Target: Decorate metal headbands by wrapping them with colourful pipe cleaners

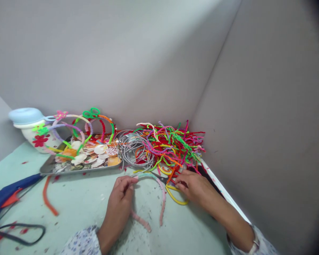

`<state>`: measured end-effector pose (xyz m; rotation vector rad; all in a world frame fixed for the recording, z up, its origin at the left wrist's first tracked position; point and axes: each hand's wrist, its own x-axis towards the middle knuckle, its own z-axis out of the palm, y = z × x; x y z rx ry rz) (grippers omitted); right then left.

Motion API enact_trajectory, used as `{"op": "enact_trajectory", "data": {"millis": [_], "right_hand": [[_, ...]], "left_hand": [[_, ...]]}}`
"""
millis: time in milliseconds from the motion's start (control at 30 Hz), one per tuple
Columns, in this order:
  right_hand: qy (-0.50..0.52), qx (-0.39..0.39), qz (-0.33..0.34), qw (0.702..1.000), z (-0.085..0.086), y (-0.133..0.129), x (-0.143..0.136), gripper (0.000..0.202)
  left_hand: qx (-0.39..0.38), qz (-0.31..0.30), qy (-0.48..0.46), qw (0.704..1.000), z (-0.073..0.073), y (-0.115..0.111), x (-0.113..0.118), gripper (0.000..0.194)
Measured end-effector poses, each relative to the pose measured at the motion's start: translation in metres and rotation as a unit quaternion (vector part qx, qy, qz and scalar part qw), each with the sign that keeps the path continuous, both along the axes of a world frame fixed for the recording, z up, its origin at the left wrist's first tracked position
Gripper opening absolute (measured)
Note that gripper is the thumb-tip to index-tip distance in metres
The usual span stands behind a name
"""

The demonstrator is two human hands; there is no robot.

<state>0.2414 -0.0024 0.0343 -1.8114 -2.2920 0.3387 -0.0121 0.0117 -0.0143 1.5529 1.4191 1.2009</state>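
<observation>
My left hand [121,195] pinches the side of a headband [162,194] wrapped in pastel pipe cleaner, mint on top and pink towards both ends. The hand covers part of its left side. To the right, the curled fingers of my right hand [192,184] are at the near edge of a pipe cleaner pile [172,145]. Orange and red pieces show beside the fingertips, but whatever they pinch is hidden. Yellow-handled scissors [177,201] lie under and beside that hand, one loop by the headband.
A metal tray [81,173] of shells stands at the back left, with finished colourful headbands [69,125] over it. Wire hoops [135,152] sit beside it. A white pot with a blue lid [29,118], a blue glue gun [13,189] and an orange pipe cleaner [48,198] are left. Walls close the back and right.
</observation>
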Motion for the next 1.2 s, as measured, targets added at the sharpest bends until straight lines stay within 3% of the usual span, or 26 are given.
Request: {"op": "enact_trajectory", "data": {"millis": [333, 700, 867, 1033, 1133, 1200], "right_hand": [[-0.018, 0.040, 0.000, 0.999, -0.016, 0.000, -0.017, 0.020], [-0.144, 0.078, 0.002, 0.986, -0.032, 0.004, -0.020, 0.024], [-0.157, 0.080, 0.001, 0.984, -0.033, 0.006, -0.023, 0.022], [-0.044, 0.051, -0.011, 0.998, -0.022, 0.006, -0.017, 0.016], [0.106, 0.034, -0.003, 0.994, -0.014, 0.007, -0.013, 0.014], [0.242, -0.003, -0.015, 0.970, -0.009, 0.007, -0.012, 0.011]], "left_hand": [[0.001, -0.018, 0.006, 1.000, 0.000, 0.001, -0.001, 0.020], [-0.014, -0.012, -0.007, 1.000, 0.002, 0.001, 0.000, 0.019], [-0.026, -0.003, -0.017, 1.000, 0.002, -0.001, 0.001, 0.015], [-0.015, -0.002, -0.025, 1.000, 0.005, -0.005, 0.003, 0.015], [0.003, -0.010, -0.026, 1.000, 0.010, -0.008, 0.004, 0.015], [0.019, -0.017, -0.020, 0.999, 0.015, -0.011, 0.006, 0.015]]}}
